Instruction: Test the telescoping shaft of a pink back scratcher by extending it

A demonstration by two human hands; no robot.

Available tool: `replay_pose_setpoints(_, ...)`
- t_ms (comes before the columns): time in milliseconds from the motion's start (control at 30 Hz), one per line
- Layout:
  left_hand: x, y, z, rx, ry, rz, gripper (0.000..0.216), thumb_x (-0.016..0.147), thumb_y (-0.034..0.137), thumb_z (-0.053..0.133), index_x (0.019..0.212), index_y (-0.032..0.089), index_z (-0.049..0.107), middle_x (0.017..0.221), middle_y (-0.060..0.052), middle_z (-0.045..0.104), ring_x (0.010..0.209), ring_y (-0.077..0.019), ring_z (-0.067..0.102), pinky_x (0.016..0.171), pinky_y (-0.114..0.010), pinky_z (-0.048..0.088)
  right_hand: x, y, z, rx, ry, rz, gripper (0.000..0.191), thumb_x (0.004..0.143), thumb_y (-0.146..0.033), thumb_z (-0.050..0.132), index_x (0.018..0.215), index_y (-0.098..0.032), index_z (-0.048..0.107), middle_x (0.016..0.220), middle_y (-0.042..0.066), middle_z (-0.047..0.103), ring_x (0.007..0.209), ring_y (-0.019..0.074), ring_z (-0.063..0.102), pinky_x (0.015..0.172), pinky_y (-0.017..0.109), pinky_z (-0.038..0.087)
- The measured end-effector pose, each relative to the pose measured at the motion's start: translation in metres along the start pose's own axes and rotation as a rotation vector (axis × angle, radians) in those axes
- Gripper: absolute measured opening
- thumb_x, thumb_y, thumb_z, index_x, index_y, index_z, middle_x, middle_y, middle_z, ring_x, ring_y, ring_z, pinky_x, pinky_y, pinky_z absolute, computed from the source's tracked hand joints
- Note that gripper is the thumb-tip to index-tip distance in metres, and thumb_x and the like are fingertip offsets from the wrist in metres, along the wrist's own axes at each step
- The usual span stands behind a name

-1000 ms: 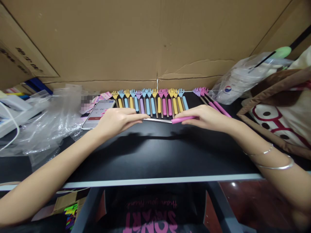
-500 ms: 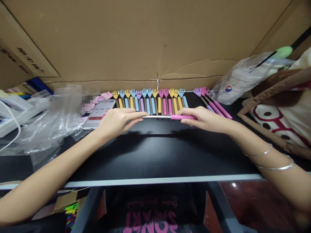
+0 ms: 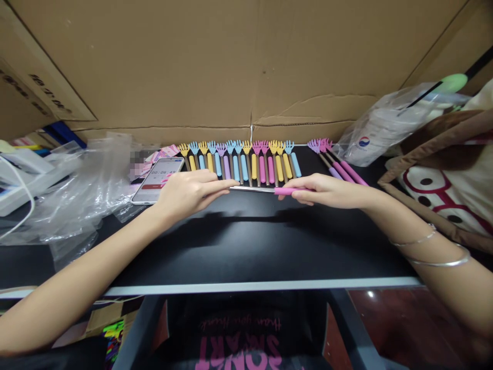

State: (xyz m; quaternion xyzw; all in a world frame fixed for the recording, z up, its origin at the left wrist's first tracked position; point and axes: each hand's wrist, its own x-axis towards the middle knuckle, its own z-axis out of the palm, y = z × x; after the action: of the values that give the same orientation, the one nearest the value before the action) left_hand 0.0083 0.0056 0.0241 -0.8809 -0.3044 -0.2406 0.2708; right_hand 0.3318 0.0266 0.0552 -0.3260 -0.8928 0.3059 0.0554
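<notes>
Right hand has dipped slightly, gripping pink handle; left hand pinches metal rod.

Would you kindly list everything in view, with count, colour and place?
Held scratcher: one, pink and silver, centre
Lined-up scratchers: about thirteen, yellow, blue, purple, pink, back centre
Separate scratchers: three, purple and pink, right of centre
Phone: one, white, left of centre
Plastic bags: several, clear, left
Printed packaging: count unclear, pink, behind phone
Unclear object: one, white, far left
Cup: one, whitish, bagged, back right
Cloth item: one, brown, white and red, far right
Cardboard: several panels, brown, back
Table: one, black, centre
Lettered item: one, black and pink, below table
Box: one, brown, bottom left
Bracelets: two, silver, lower right
Left hand: one, bare, on held scratcher
Right hand: one, bare, on held scratcher
</notes>
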Motion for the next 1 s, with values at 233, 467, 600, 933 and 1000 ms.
replay_pose_setpoints(233,-0.001,0.001,0.002,-0.024,-0.042,-0.013,0.037,0.102,0.039,0.040,0.111,0.026,0.074,0.066,-0.001,0.066,0.055,-0.0123,0.057,0.046,-0.025,0.030,0.003,0.005,0.003,-0.131,0.094,-0.047,0.050,0.096,-0.049,0.041,0.123,-0.016,0.067,0.106,0.007,0.071,0.087,0.0141,0.063,0.075,0.024,0.044)
replay_pose_setpoints(467,-0.007,0.000,0.014,-0.270,-0.167,-0.156,0.043,0.102,0.044,0.036,0.114,0.024,0.072,0.094,-0.006,0.076,0.074,-0.0164,0.070,0.060,-0.023,0.047,0.004,0.008,0.010,-0.441,0.262,-0.046,0.040,0.096,-0.043,0.042,0.115,-0.020,0.069,0.096,0.006,0.074,0.076,0.0155,0.066,0.067,0.025,0.043)
replay_pose_setpoints(600,-0.006,0.003,0.016,-0.444,-0.245,-0.240,0.040,0.100,0.043,0.040,0.116,0.023,0.071,0.105,-0.006,0.075,0.089,-0.0191,0.071,0.071,-0.026,0.052,0.003,0.006,0.014,-0.610,0.347,-0.080,0.036,0.098,-0.040,0.040,0.112,-0.022,0.068,0.098,0.005,0.075,0.077,0.0170,0.068,0.065,0.026,0.042)
replay_pose_setpoints(933,-0.004,0.008,0.013,-0.332,-0.165,-0.218,0.041,0.101,0.044,0.039,0.113,0.025,0.073,0.083,-0.005,0.074,0.068,-0.0148,0.066,0.055,-0.023,0.042,0.004,0.000,0.016,-0.652,0.338,-0.087,0.041,0.100,-0.044,0.034,0.113,-0.023,0.067,0.095,0.004,0.075,0.073,0.0164,0.067,0.061,0.026,0.039)
replay_pose_setpoints(1000,-0.003,0.008,0.011,-0.252,-0.136,-0.193,0.041,0.101,0.044,0.039,0.111,0.025,0.074,0.076,-0.004,0.071,0.060,-0.0134,0.061,0.051,-0.023,0.036,0.004,-0.001,0.016,-0.603,0.305,-0.070,0.042,0.100,-0.044,0.034,0.115,-0.023,0.067,0.097,0.005,0.075,0.073,0.0158,0.066,0.062,0.025,0.039)
